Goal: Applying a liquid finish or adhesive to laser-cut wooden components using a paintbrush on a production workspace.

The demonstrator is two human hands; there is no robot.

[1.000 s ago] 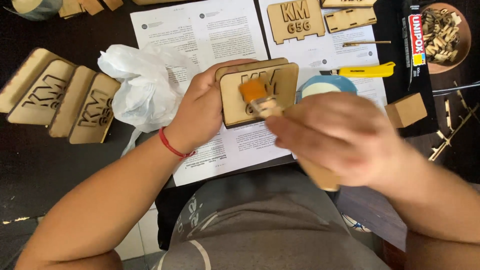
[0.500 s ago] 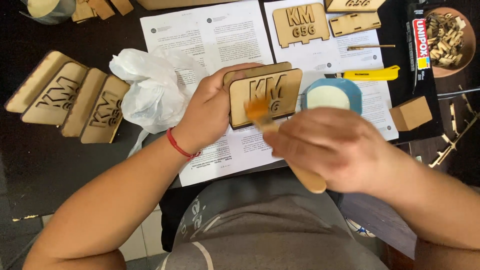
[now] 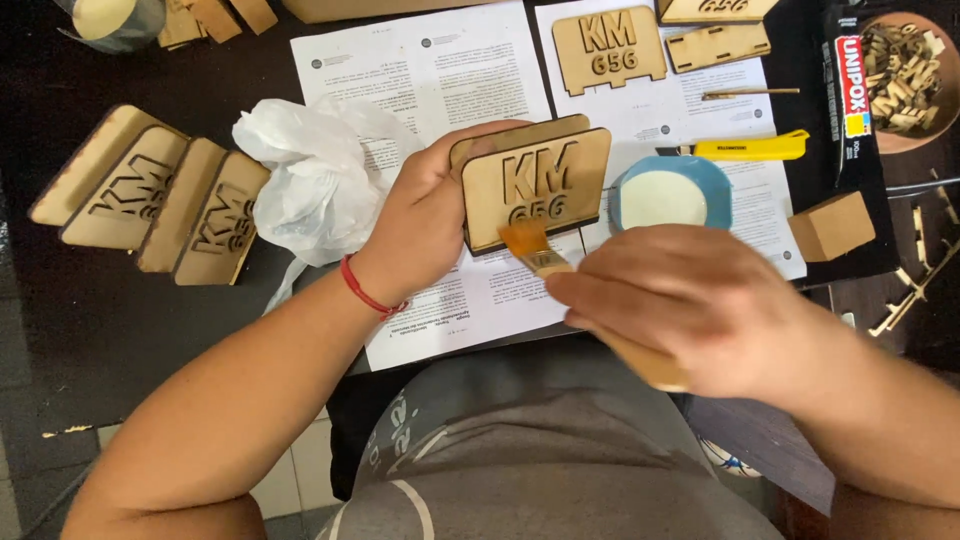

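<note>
Over the papers, the right hand (image 3: pixel 690 300) has drawn its gripped brush (image 3: pixel 535 250) below the left hand's (image 3: pixel 425 215) clasped plaque (image 3: pixel 535 185).

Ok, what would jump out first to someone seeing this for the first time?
At centre, the left hand holds a wooden plaque with cut-out characters upright, while the right hand sets a paintbrush against its lower edge. Just right sits a blue bowl of cream liquid.
</note>
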